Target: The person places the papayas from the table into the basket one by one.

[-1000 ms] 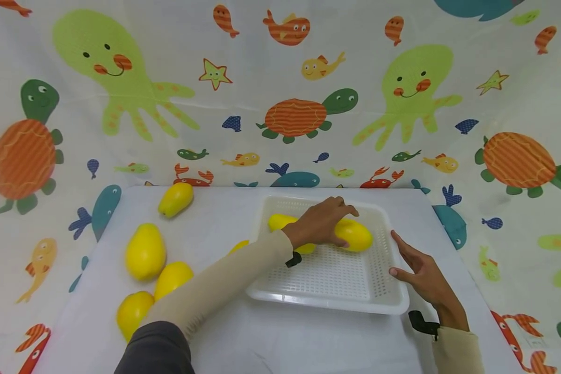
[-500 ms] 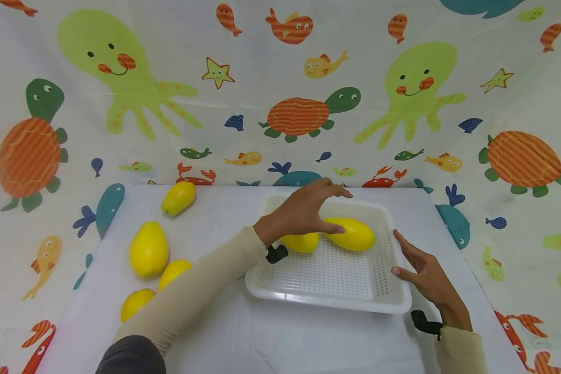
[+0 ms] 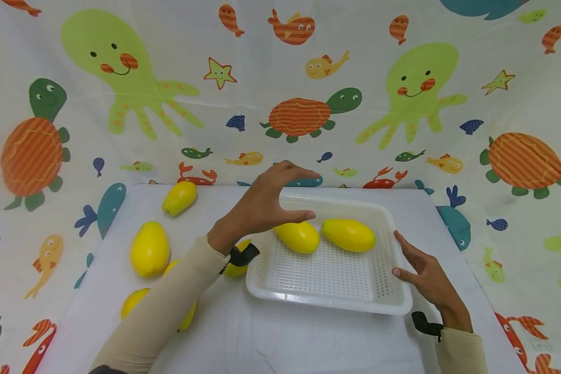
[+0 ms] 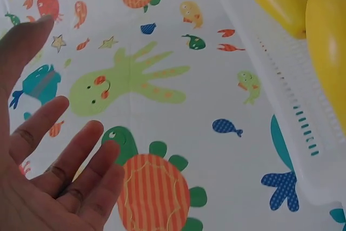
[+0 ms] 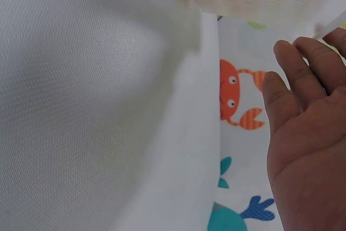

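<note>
A white perforated plastic basket (image 3: 327,305) lies on the white-covered table with two yellow oval fruits, probably mangoes or papayas, inside. One fruit (image 3: 348,235) lies to the right; the other fruit (image 3: 300,239) is left of it, its upper end behind my left thumb. My left hand (image 3: 266,202) hovers over the basket's back left corner, thumb and fingers spread around nothing. In the left wrist view the palm (image 4: 59,187) is bare. Beside the basket's right rim is my right hand (image 3: 425,275), fingers extended and thumb at the edge, apparently touching it.
More yellow fruits are on the table's left: one fruit (image 3: 179,198) at the back, a bigger fruit (image 3: 150,250) before it, and others partly behind my left sleeve (image 3: 163,306). Another fruit (image 3: 237,265) sits by the basket's left side. A sea-animal curtain (image 3: 243,104) hangs behind.
My left hand has let go of the right-hand fruit in the basket and drawn back to the left and up. The right hand stays at the basket's rim.
</note>
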A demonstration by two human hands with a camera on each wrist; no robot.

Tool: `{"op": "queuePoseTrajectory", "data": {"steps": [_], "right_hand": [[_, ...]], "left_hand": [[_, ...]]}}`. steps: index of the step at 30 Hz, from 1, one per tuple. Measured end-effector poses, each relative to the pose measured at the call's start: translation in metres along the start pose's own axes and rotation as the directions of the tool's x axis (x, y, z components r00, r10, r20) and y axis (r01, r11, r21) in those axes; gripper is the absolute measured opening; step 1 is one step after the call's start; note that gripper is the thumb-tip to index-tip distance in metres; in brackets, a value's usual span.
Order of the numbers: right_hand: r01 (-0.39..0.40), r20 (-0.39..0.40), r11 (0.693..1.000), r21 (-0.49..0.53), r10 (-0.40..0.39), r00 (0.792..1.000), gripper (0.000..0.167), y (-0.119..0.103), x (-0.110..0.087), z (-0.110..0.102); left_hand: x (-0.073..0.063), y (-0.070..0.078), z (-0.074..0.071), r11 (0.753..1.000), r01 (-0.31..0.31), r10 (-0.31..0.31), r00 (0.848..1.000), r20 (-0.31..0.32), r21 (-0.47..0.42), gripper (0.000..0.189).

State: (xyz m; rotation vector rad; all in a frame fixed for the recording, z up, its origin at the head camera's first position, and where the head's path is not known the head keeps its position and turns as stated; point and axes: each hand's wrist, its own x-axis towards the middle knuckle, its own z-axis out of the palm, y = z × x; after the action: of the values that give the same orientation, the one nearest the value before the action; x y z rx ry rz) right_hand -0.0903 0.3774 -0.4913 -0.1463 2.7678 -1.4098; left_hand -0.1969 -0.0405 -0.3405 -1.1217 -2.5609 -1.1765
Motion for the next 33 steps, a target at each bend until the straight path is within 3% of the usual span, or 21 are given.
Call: {"op": "queuePoseTrajectory", "data": {"steps": [8, 14, 19, 24, 33], "right_hand": [[0.000, 0.000, 1.000, -0.010, 0.000, 1.000, 0.091, 0.001, -0.001, 0.000], [-0.001, -0.002, 1.000, -0.005, 0.001, 1.000, 0.091, 0.002, -0.001, 0.000], [-0.008, 0.002, 1.000, -0.012, 0.008, 1.000, 0.091, 0.001, -0.001, 0.000], [-0.021, 0.003, 0.999, -0.033, 0.022, 1.000, 0.091, 0.002, -0.001, 0.000], [-0.004, -0.004, 0.999, -0.045, 0.004, 1.000, 0.091, 0.003, -0.001, 0.002]], "left_hand": [[-0.028, -0.006, -0.017, 0.999, 0.039, -0.040, 0.994, -0.100, -0.011, 0.070], [-0.052, -0.014, -0.022, 0.995, 0.094, -0.097, 0.980, -0.173, -0.025, 0.072], [-0.072, -0.025, -0.020, 0.984, 0.157, -0.171, 0.960, -0.220, -0.080, 0.072], [-0.088, -0.034, -0.012, 0.963, 0.225, -0.257, 0.931, -0.259, -0.150, 0.074], [-0.111, -0.050, 0.000, 0.918, 0.312, -0.372, 0.892, -0.257, -0.245, 0.076]]}}
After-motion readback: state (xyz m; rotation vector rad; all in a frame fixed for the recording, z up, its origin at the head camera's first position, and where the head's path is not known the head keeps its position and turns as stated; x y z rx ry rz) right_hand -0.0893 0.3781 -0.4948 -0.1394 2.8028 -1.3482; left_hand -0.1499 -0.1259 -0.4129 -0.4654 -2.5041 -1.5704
